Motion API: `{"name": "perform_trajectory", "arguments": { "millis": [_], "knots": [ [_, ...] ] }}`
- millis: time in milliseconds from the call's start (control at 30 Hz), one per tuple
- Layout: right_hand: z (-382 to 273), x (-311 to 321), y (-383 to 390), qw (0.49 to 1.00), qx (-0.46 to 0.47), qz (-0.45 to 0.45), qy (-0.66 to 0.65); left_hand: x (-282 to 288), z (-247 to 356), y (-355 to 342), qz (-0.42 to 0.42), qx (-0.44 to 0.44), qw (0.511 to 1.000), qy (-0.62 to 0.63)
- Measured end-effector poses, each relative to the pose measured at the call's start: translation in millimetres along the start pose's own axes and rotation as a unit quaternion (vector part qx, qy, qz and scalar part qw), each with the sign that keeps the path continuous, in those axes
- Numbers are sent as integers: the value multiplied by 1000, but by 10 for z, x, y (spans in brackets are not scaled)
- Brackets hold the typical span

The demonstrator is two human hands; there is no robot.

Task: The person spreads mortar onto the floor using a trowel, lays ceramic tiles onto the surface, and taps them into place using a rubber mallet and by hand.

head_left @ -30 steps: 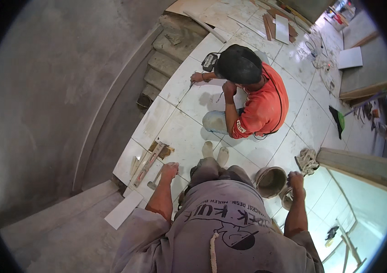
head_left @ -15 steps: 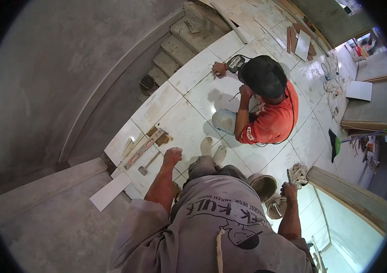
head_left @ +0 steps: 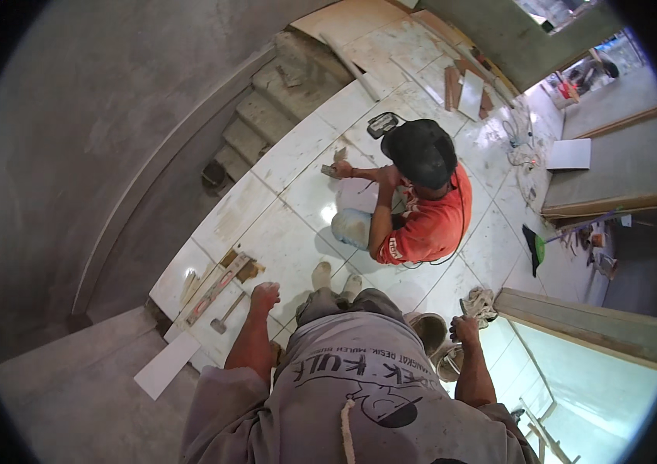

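My left hand (head_left: 265,295) is held above the tiled floor with its fingers curled, and nothing shows in it. Close to it on the tiles lie a mallet (head_left: 224,317) and a spirit level (head_left: 212,295), the level beside a broken-out hole (head_left: 250,271). My right hand (head_left: 465,330) hangs beside two buckets, the larger bucket (head_left: 427,331) and a smaller one (head_left: 450,363). Just beyond that hand sits a crumpled pale rag (head_left: 478,305). Its fingers look dark and bent; whether they hold anything is unclear.
A co-worker in a red shirt (head_left: 425,228) crouches ahead, one hand on a small flat tool (head_left: 330,171). Concrete stairs (head_left: 259,120) drop away at the left edge. A white tile strip (head_left: 166,365) lies near left; a green broom (head_left: 535,247) is at right.
The view has shifted, so the surroundings sit further left and lower. The co-worker's outstretched hand has moved off the black-and-grey device and is now on a small flat tool nearer me.
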State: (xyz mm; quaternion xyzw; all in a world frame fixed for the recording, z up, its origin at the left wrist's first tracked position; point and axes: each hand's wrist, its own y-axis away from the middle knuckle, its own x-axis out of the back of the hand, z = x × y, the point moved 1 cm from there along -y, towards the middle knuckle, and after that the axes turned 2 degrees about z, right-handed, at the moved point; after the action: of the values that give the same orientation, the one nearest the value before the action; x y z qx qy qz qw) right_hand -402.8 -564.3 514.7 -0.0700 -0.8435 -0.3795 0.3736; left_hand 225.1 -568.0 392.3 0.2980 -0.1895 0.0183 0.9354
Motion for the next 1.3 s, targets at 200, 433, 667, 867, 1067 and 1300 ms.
{"name": "perform_trajectory", "arguments": {
  "millis": [200,433,667,867,1067,1300],
  "knots": [
    [-439,14,467,978,-42,-6,204,76,-229,-315,-59,-299,887,-346],
    [-902,93,613,983,64,3,175,229,487,-112,-2,226,965,133],
    [-813,60,485,955,74,6,287,92,749,-181,-17,218,970,109],
    [-542,-35,558,980,-25,27,194,66,691,-177,-50,232,968,87],
    [-206,7,761,987,-69,46,141,25,595,-365,-89,229,968,54],
    [47,195,598,987,-96,65,111,-266,905,-383,-65,219,973,41]
  ]
}}
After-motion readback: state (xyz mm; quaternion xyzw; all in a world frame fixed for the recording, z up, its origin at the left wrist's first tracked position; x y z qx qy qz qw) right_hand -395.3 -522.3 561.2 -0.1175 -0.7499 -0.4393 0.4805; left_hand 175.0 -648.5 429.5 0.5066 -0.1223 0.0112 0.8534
